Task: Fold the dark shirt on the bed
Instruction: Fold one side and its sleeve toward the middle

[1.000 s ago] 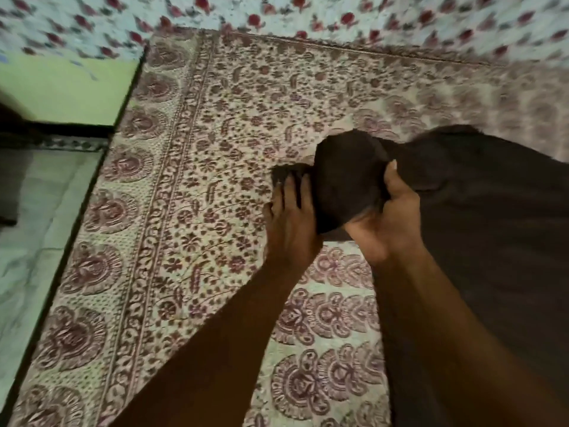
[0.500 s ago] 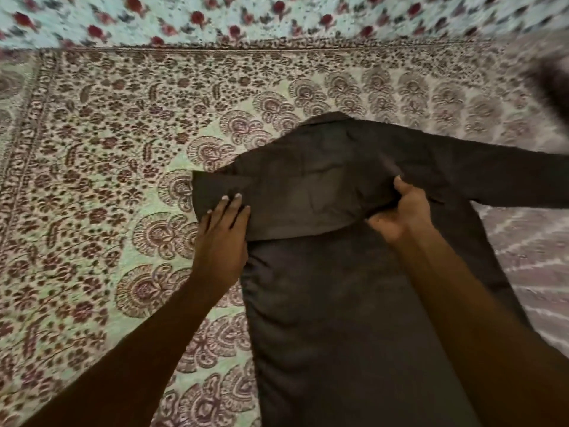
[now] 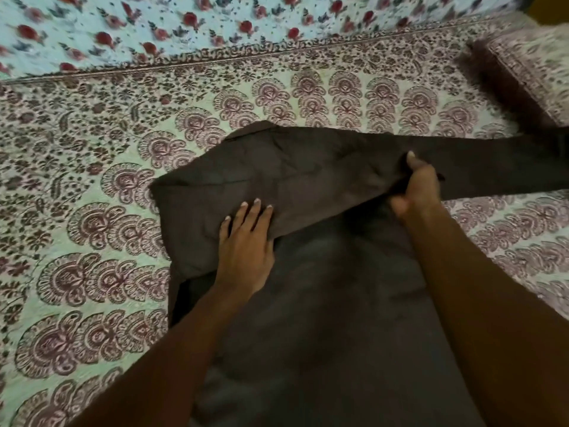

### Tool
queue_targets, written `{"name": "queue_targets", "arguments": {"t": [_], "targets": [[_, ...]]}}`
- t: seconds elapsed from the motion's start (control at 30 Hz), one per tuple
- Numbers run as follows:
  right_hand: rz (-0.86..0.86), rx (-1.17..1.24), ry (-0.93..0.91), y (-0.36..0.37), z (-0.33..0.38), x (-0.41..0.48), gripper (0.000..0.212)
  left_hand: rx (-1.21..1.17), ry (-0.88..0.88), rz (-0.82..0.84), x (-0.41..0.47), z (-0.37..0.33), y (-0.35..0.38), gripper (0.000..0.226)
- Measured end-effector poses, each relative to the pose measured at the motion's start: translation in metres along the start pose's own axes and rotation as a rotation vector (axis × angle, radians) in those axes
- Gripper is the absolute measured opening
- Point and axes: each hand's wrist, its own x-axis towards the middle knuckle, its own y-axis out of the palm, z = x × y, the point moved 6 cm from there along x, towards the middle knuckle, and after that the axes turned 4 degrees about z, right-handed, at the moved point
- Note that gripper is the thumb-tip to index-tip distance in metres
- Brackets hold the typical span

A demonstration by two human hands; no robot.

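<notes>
- Printed bedspread (image 3: 92, 241) covers the bed; a rose-print cloth (image 3: 154, 20) runs along its far edge
- left hand (image 3: 246, 245) lies flat, fingers straight, pressing a flap (image 3: 292, 180) folded across the shirt (image 3: 308, 318)
- shirt lies spread mid-bed, hem toward the camera
- right hand (image 3: 415, 189) grips a fold near the shoulder, fingers curled, thumb up; a sleeve (image 3: 508, 161) stretches rightward
- pillow (image 3: 538, 66) sits far right

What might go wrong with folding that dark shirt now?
The folded-over part of the dark shirt looks creased, so wrinkles may get pressed in under the flat left hand. The right hand grips a bunch of cloth; if it slips, the fold could flop open. The sleeve stretches out rightward, so the result may be lopsided.
</notes>
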Motion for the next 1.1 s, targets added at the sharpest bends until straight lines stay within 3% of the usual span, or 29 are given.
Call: {"name": "queue_targets", "arguments": {"t": [0.1, 0.2, 0.33, 0.43, 0.47, 0.5, 0.57, 0.63, 0.67, 0.73, 0.8, 0.87, 0.93, 1.1], "targets": [[-0.005, -0.033, -0.003, -0.007, 0.012, 0.02, 0.023, 0.085, 0.007, 0.117, 0.016, -0.014, 0.021, 0.059], [-0.139, -0.172, 0.076, -0.034, 0.006, 0.047, 0.033, 0.148, 0.001, 0.231, 0.025, -0.018, 0.041, 0.064], [-0.215, -0.183, -0.023, -0.049, 0.026, 0.063, 0.04, 0.185, 0.022, 0.226, 0.028, -0.026, 0.054, 0.066], [-0.255, -0.197, -0.141, -0.052, 0.036, 0.05, 0.025, 0.181, 0.041, 0.228, 0.034, -0.035, 0.058, 0.068], [-0.303, -0.299, -0.196, -0.054, 0.038, 0.04, 0.027, 0.158, 0.037, 0.231, 0.035, -0.037, 0.056, 0.07], [-0.349, -0.479, -0.258, -0.056, 0.039, 0.03, 0.043, 0.12, 0.033, 0.232, 0.036, -0.038, 0.054, 0.074], [-0.38, -0.993, -0.419, -0.05, 0.032, 0.004, 0.063, 0.045, 0.041, 0.189, 0.032, -0.037, 0.043, 0.084], [-0.26, -1.339, -0.745, -0.029, 0.008, -0.026, 0.063, 0.003, 0.04, 0.041, 0.019, -0.03, 0.026, 0.081], [-0.118, -1.458, -0.91, -0.013, -0.011, -0.043, 0.061, -0.004, 0.025, -0.054, 0.012, -0.023, 0.017, 0.075], [0.333, -1.605, -1.118, 0.018, -0.067, -0.062, 0.059, 0.049, -0.011, -0.197, 0.003, -0.004, 0.004, 0.064], [0.755, -1.71, -1.113, 0.047, -0.122, -0.079, 0.068, 0.16, -0.037, -0.206, 0.0, 0.02, 0.004, 0.059], [0.997, -1.852, -0.982, 0.069, -0.162, -0.092, 0.068, 0.216, -0.051, -0.141, 0.0, 0.043, 0.011, 0.062], [1.028, -1.972, -0.892, 0.077, -0.18, -0.086, 0.062, 0.235, -0.046, -0.086, 0.001, 0.056, 0.021, 0.064], [0.752, -2.128, -0.859, 0.041, -0.129, -0.033, 0.066, 0.26, -0.065, -0.087, 0.001, 0.061, 0.028, 0.063]]}}
